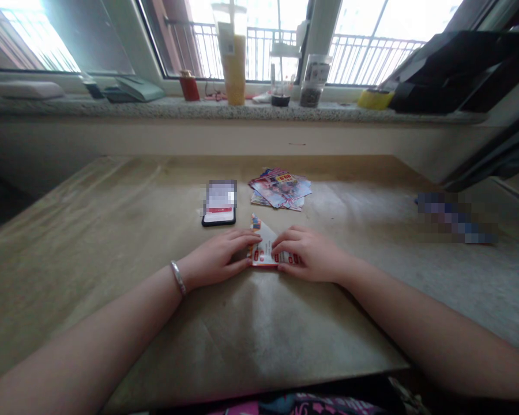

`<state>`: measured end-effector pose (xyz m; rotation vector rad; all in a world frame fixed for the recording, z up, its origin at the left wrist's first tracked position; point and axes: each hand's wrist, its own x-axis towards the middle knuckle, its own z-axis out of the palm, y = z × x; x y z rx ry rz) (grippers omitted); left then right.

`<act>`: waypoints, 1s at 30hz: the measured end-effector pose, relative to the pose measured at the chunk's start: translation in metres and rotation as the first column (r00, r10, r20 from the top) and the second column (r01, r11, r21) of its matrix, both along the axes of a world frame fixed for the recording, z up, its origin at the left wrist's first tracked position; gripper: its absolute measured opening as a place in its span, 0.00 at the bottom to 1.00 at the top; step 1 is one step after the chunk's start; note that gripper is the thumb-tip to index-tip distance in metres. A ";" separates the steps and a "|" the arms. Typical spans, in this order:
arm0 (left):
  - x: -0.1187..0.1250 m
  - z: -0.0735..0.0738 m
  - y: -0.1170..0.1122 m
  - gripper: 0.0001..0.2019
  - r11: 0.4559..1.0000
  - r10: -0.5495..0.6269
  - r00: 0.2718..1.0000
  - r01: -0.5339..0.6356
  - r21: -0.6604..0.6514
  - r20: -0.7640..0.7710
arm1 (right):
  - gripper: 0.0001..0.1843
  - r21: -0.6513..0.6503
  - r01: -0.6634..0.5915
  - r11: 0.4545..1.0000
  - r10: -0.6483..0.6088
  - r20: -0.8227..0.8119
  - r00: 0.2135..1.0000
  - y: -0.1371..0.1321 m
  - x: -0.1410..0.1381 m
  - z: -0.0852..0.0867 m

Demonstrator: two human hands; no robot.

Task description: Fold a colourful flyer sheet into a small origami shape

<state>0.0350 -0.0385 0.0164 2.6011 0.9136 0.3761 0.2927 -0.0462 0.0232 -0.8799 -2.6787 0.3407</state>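
Note:
On the table in front of me lies a folded printed paper [266, 243], white with red and orange print, its top coming to a point on the left. My left hand [218, 256], with a silver bangle at the wrist, rests its fingertips on the paper's left edge and its thumb at the bottom left corner. Over the right part of the paper, my right hand [313, 253] has its fingers curled, with the thumb at the bottom edge. Both hands hold the paper against the table, and the right fingers hide part of it.
A phone [218, 218] with a blurred screen lies beyond my left hand. Behind the paper is a pile of colourful printed sheets [281, 190]. A blurred dark object [452, 219] lies far right. Bottles and containers, including a tall yellow-filled one [236, 69], line the windowsill [155, 109].

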 end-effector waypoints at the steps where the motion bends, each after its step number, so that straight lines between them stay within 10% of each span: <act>1: 0.000 0.000 0.000 0.20 1.000 -0.005 1.000 0.005 -0.003 0.001 | 0.11 -0.003 0.003 1.000 -0.003 -0.002 1.000 0.000 0.001 0.000; 12: 0.001 0.008 -0.005 0.07 0.971 0.092 0.983 -0.124 0.203 0.162 | 0.08 -0.018 0.144 0.989 -0.144 0.006 0.990 0.000 0.002 -0.004; 30: -0.002 -0.001 0.001 0.15 0.956 -0.129 0.989 0.144 0.254 -0.075 | 0.09 -0.250 0.416 0.875 -0.470 -0.223 0.854 0.000 0.003 -0.003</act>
